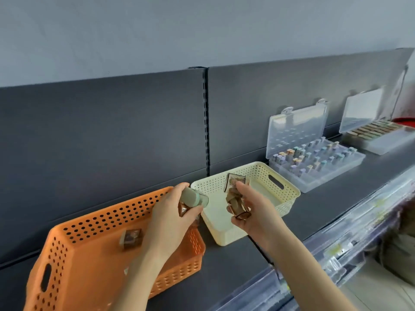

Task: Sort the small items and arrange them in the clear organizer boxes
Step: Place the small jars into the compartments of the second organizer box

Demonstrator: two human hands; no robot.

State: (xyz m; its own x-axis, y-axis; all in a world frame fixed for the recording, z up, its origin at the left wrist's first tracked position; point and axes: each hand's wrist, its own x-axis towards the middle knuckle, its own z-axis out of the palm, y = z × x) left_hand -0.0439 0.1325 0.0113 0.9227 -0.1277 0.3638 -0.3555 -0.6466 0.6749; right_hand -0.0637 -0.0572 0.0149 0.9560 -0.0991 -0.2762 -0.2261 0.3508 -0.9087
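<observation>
My left hand (pixel 170 212) grips a small clear case with a pale green cap (pixel 195 197) over the right end of the orange basket (pixel 74 261). My right hand (pixel 251 209) holds a stack of small brown-tinted clear cases (pixel 237 198) above the cream basket (pixel 285 198). One more small case (pixel 131 239) lies inside the orange basket. Two clear organizer boxes stand open to the right: the nearer one (pixel 314 162) holds several pastel-capped items, the farther one (pixel 381 135) holds rows of brownish items.
Everything rests on a dark grey shelf (pixel 336 194) backed by a dark panel (pixel 112 131). The shelf's front edge has a clear plastic rail (pixel 336 243). A red object (pixel 404 120) sits at the far right.
</observation>
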